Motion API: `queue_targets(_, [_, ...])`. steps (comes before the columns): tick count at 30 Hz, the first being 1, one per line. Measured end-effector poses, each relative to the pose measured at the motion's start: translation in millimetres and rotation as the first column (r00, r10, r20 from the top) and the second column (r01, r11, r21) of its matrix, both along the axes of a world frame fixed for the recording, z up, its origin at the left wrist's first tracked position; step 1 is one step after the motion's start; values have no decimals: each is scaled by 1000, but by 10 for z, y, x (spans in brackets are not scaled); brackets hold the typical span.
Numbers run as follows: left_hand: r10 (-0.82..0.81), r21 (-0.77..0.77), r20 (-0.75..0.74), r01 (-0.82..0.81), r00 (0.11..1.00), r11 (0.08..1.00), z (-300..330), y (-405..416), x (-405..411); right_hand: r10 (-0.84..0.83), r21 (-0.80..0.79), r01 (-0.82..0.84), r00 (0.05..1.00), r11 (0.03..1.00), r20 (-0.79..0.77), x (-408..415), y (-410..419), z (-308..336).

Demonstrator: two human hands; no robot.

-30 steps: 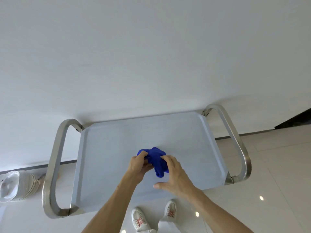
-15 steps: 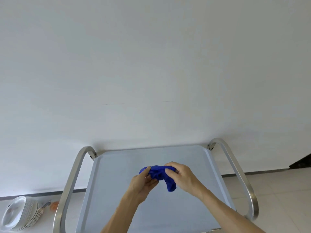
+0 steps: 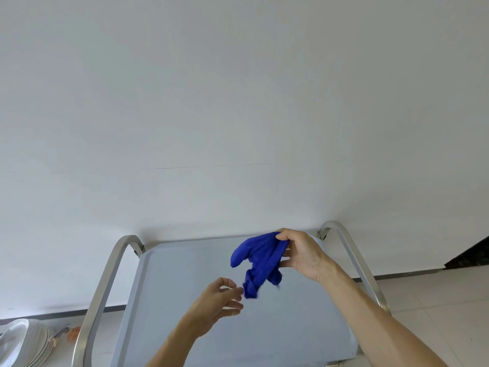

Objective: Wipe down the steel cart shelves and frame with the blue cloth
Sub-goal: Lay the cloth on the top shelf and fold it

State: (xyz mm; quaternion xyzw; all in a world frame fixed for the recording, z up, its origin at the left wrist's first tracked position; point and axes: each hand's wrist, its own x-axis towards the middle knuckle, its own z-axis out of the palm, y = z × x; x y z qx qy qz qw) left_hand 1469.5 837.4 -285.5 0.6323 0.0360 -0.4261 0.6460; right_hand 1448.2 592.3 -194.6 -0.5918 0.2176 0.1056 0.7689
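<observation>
A plain white wall fills most of the head view, meeting a pale tiled floor along a dark baseboard. Against that wall stands the steel cart, seen from above: its flat grey top shelf has a shallow raised rim, and a curved tubular steel handle loops up at each end, the left handle and the right handle. Two bare forearms reach in from the bottom edge over the shelf.

On the floor to the left of the cart sits a stack of white plates, with a small orange object just beside it, too blurred to identify.

The crumpled, deep-blue cloth is held in the air above the far right part of the top shelf, its lower end hanging in a twisted bunch. The right hand pinches the upper part of the cloth between thumb and curled fingers. The left hand is lower and nearer, its fingers loosely spread and slightly bent, holding nothing; its fingertips lie just beside the hanging end of the cloth, and whether they touch it cannot be told.
</observation>
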Motion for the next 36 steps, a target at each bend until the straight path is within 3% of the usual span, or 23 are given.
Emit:
queue_targets(2, [-11, 122, 136, -5, 991, 993, 81, -39, -20, 26, -91, -25, 999, 996, 18, 5, 2, 63])
queue_targets(5, [-1, 110, 338, -38, 941, 993, 217, -122, 26, 122, -253, -102, 990, 962, 63, 9, -21, 166])
queue_targets(8, [-94, 106, 520, 45, 849, 993, 299, -240, 97, 254, -347, -212, 964, 914, 79, -6, -22, 238])
queue_targets(13, [-118, 148, 653, 27, 748, 989, 425, -228, 243, 260, -402, -201, 961, 893, 97, -76, -218, 263])
queue_targets(17, [-345, 350, 660, 134, 668, 927, 491, -64, 406, 347, -489, -282, 937, 825, 46, -141, -389, 192])
queue_targets(19, [-373, 379, 651, 143, 661, 914, 561, 8, 470, 378, -480, -315, 925, 819, 37, -122, -392, 144])
queue_targets(25, [-162, 271, 618, -15, 769, 962, 764, 374, 475, 427, -352, -374, 900, 858, 84, 27, -151, 31])
queue_targets(29, [-92, 240, 554, -52, 828, 969, 830, 761, 372, 513, -312, -465, 854, 829, 90, 149, 152, -39])
queue_targets(36, [216, 49, 345, -247, 913, 968, 768, 1202, 217, 495, -498, -424, 869, 757, 12, 318, 995, -292])
